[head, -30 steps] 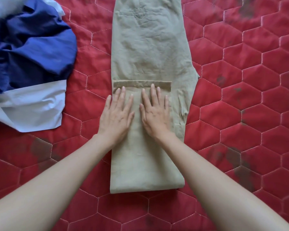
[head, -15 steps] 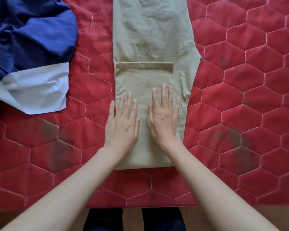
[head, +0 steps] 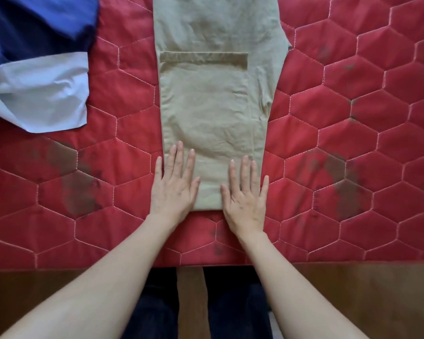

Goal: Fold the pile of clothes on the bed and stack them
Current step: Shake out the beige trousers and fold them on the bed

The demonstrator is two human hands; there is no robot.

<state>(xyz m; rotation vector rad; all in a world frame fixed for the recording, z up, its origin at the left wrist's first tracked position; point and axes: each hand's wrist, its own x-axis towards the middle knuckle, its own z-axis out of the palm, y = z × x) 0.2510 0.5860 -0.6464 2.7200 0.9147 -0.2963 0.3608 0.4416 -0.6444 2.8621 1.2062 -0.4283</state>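
Near the khaki trousers' folded edge, flat left hand and right hand have slid apart, holding nothing; smoothing looks nearly finished.

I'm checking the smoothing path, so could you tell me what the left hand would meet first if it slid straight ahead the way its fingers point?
The left hand lies flat on the khaki trousers. Straight ahead, only bare cloth shows until the hemmed cuff band lying across them, probably the first ridge it meets.

So that's one khaki trousers, one blue garment, one white garment, two hands, left and right, one bed.
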